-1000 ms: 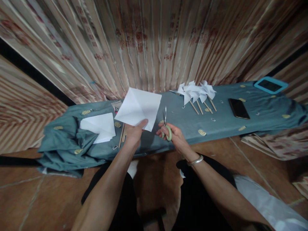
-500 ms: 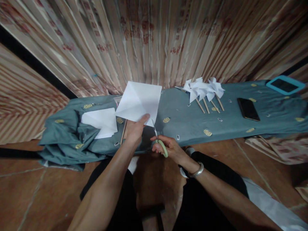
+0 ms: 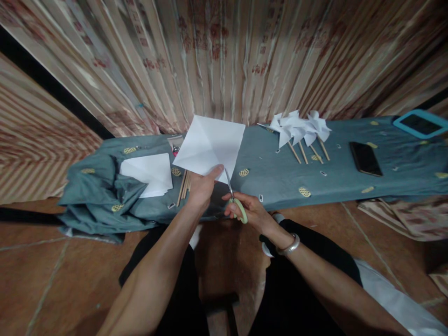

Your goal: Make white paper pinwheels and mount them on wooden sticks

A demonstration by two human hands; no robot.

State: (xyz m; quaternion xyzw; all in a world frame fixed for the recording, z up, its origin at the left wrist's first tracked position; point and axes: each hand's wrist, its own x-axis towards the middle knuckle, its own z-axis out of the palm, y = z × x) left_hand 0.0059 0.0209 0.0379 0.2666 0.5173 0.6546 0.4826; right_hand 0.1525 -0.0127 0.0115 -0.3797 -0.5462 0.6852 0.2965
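Observation:
A creased white sheet of paper (image 3: 213, 142) is pinched by my left hand (image 3: 203, 186) at its near edge, thumb on top. My right hand (image 3: 250, 209) has its fingers in the green handles of a pair of scissors (image 3: 240, 210). The blades are at the paper's near right corner, close to my left thumb; whether they have cut into it I cannot tell. Under and beside my left hand lie several wooden sticks (image 3: 182, 189). A stack of white paper sheets (image 3: 150, 175) rests to the left, partly covered by bunched cloth.
Several white paper pinwheels (image 3: 301, 128) on sticks lie at the back right of the cloth-covered bench (image 3: 280, 182). Farther right are a black phone (image 3: 365, 158) and a blue-framed tablet (image 3: 422, 123). A patterned curtain (image 3: 217, 60) hangs behind. A small packet (image 3: 175, 144) lies behind the sticks.
The paper, both hands and the scissors have shifted slightly right in view, along with the whole scene. The scissor blades now overlap the paper's corner more, nearer my left thumb.

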